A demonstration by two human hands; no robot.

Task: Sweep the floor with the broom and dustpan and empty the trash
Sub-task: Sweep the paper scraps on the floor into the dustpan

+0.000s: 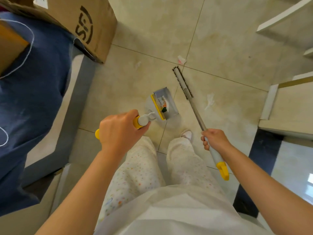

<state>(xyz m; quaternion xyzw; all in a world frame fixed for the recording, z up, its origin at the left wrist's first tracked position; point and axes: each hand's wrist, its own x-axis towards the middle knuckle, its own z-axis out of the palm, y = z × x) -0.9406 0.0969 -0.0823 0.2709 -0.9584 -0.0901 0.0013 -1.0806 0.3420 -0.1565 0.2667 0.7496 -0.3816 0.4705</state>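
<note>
My left hand (118, 131) grips the yellow and white handle of the dustpan (166, 103), which stands on the tiled floor just ahead of my feet with a few scraps inside. My right hand (214, 139) grips the broom handle (197, 112) near its upper end. The broom head (182, 82), white with dark bristles, lies on the floor to the right of the dustpan. Loose bits of trash lie around: a white and pink scrap (181, 59) beyond the broom head, a crumpled tissue (210, 100) to its right, and a small white piece (138, 64) to the left.
A cardboard box (88, 26) stands at the upper left beside a blue-covered piece of furniture (33, 99) with a grey frame. White shelves or cabinet edges (286, 106) line the right side. My legs in speckled trousers and one slipper (187, 134) are at the centre bottom.
</note>
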